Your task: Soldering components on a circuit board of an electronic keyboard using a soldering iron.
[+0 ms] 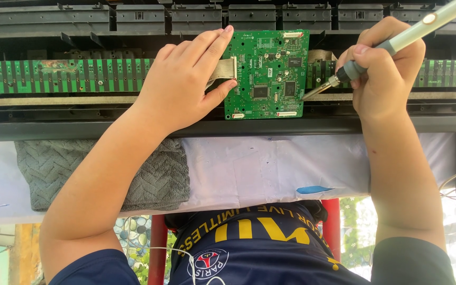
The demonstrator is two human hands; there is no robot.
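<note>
Right hand [386,71] curling tight around the grey plastic handle of a soldering iron [397,45], fingers wrapped and thumb pressing on the shaft. Iron lying on a slant, long axis running from far right down to near left, metal tip pointing left and touching the right edge of a square green circuit board [266,74] studded with black chips and white connectors.

Left hand [186,79] resting flat against the left edge of that board, fingers pressed together and stretching toward the far side, thumb tucking under a flat grey ribbon cable [221,69] and nipping it against the forefinger near the board's white connector.

Board sitting in the middle of a long black plastic keyboard chassis [133,126] lying open across the scene. Long narrow green contact strip [64,75] running left to right behind both hands, passing under the square board.

Nearer, white cloth [249,169] covering the table, a folded grey knitted towel [43,169] lying at left under the left forearm. Red chair frame [158,248] showing below the table edge.
</note>
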